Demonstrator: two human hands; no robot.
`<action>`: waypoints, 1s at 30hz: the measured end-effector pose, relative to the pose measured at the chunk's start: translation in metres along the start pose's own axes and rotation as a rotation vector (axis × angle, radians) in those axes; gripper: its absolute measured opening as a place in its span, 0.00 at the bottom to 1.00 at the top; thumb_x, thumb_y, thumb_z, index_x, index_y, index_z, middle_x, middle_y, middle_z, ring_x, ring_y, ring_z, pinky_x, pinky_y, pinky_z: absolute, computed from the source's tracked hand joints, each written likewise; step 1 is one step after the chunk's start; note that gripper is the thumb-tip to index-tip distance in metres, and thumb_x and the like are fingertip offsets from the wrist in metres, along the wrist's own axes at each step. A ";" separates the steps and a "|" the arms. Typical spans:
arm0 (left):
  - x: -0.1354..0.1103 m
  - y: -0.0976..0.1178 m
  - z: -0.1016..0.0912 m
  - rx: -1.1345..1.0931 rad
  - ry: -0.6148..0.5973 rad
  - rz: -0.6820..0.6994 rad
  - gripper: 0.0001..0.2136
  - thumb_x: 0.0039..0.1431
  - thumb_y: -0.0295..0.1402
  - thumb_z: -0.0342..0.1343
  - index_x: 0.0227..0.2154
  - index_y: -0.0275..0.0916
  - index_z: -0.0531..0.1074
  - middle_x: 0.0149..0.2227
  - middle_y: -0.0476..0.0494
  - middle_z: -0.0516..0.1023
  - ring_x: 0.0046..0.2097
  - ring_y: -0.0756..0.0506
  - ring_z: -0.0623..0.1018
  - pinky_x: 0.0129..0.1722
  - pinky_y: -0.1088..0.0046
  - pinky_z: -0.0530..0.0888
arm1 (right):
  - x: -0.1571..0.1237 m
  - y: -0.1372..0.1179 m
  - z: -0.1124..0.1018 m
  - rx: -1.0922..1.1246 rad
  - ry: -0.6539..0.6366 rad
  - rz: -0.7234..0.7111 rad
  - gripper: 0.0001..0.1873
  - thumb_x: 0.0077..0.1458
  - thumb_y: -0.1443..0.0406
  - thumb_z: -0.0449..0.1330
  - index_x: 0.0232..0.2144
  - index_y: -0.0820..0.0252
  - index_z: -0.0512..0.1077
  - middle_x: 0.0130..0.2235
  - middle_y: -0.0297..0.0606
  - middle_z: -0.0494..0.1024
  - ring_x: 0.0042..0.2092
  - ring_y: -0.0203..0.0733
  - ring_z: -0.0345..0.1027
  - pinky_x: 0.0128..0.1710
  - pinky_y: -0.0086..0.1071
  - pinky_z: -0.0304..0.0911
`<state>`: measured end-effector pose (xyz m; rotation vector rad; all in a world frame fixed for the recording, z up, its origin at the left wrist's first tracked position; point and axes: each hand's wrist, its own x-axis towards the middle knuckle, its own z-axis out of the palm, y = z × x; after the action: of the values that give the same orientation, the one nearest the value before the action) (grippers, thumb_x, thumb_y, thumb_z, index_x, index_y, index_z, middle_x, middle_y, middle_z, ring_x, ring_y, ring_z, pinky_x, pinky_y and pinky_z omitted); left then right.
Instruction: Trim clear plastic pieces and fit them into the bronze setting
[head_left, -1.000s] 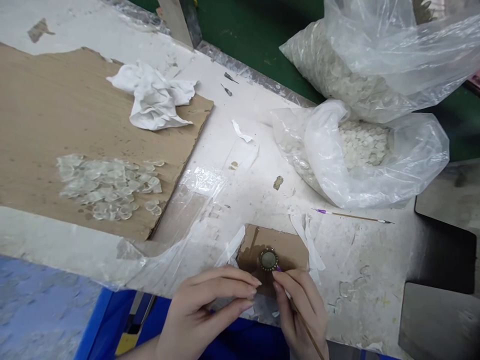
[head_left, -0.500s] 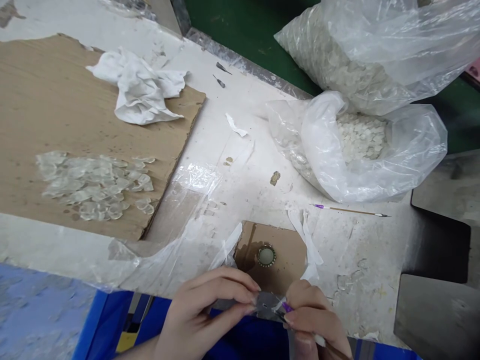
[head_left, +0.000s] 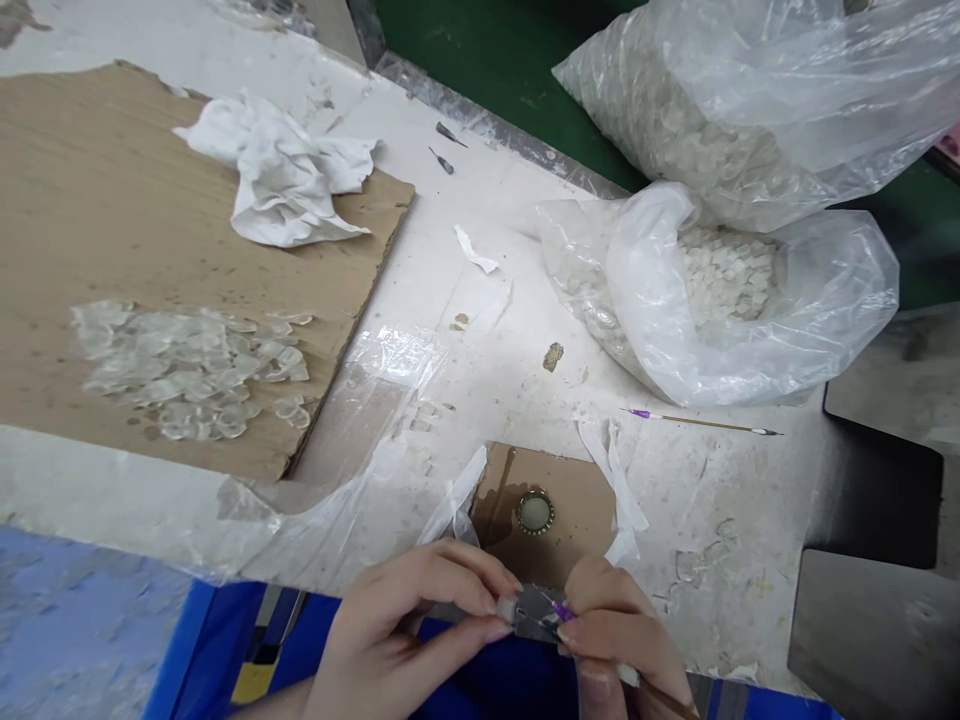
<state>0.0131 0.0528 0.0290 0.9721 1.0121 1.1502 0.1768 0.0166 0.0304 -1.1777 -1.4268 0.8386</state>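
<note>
My left hand [head_left: 420, 615] pinches a small translucent piece [head_left: 508, 608] between thumb and fingertips, low at the table's front edge. Opposite it, my right hand [head_left: 619, 625] grips a thin brown stick [head_left: 675, 706] with a purple needle hub [head_left: 562, 611] at its working end. The fine needle points left toward the piece; whether they touch is too small to tell. Just beyond my hands, a crimped bottle cap [head_left: 535, 512] lies hollow side up on a small, stained cardboard square [head_left: 581, 510].
Many clear pieces [head_left: 195, 365] lie on a large cardboard sheet [head_left: 112, 230] at left, beside a crumpled white cloth [head_left: 281, 190]. Open plastic bags [head_left: 660, 330] of translucent pieces stand at right. A second purple-hubbed stick [head_left: 705, 422] and two loose dark needle tips [head_left: 442, 160] rest on the table.
My right hand has shifted slightly left, bringing the purple hub a little nearer the piece. More of the piece shows at my left fingertips.
</note>
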 end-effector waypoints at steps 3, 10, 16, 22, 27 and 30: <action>-0.001 0.000 0.000 0.024 -0.013 0.017 0.07 0.55 0.23 0.71 0.29 0.43 0.84 0.28 0.49 0.89 0.30 0.47 0.88 0.33 0.82 0.84 | 0.004 -0.001 0.002 -0.013 -0.025 -0.014 0.10 0.73 0.66 0.51 0.46 0.58 0.73 0.29 0.34 0.70 0.25 0.38 0.61 0.20 0.31 0.62; -0.001 0.002 -0.003 0.039 -0.014 0.034 0.07 0.55 0.23 0.71 0.29 0.43 0.83 0.29 0.50 0.90 0.30 0.48 0.88 0.34 0.83 0.84 | 0.014 -0.003 0.005 -0.047 -0.038 -0.041 0.11 0.74 0.66 0.50 0.43 0.59 0.72 0.28 0.32 0.68 0.25 0.36 0.62 0.20 0.29 0.62; -0.010 -0.001 -0.005 -0.018 -0.045 -0.045 0.13 0.54 0.17 0.69 0.31 0.45 0.84 0.33 0.48 0.90 0.33 0.46 0.88 0.36 0.80 0.84 | 0.017 -0.004 0.005 -0.076 -0.055 -0.068 0.11 0.74 0.66 0.49 0.43 0.58 0.71 0.28 0.32 0.69 0.24 0.36 0.63 0.19 0.29 0.63; -0.007 -0.001 -0.002 -0.012 -0.006 -0.004 0.12 0.53 0.17 0.69 0.27 0.43 0.83 0.31 0.46 0.91 0.29 0.45 0.88 0.31 0.79 0.84 | 0.015 -0.002 -0.001 -0.064 -0.119 -0.076 0.11 0.74 0.67 0.49 0.45 0.59 0.72 0.29 0.34 0.70 0.25 0.38 0.65 0.19 0.30 0.63; -0.009 -0.002 -0.008 0.016 -0.012 -0.005 0.15 0.53 0.14 0.66 0.30 0.45 0.83 0.34 0.50 0.91 0.33 0.47 0.88 0.34 0.80 0.84 | 0.012 -0.002 -0.002 -0.026 -0.166 -0.085 0.11 0.74 0.66 0.50 0.44 0.59 0.72 0.30 0.34 0.68 0.27 0.37 0.65 0.22 0.30 0.65; -0.014 -0.006 -0.012 0.013 -0.012 -0.066 0.16 0.55 0.14 0.66 0.32 0.47 0.83 0.35 0.52 0.91 0.36 0.47 0.88 0.38 0.78 0.84 | 0.010 -0.001 -0.003 -0.049 -0.043 -0.012 0.10 0.73 0.68 0.50 0.45 0.58 0.72 0.31 0.35 0.70 0.28 0.38 0.66 0.22 0.30 0.66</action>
<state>0.0011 0.0392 0.0218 0.9482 1.0355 1.0830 0.1802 0.0257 0.0347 -1.1931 -1.4956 0.8290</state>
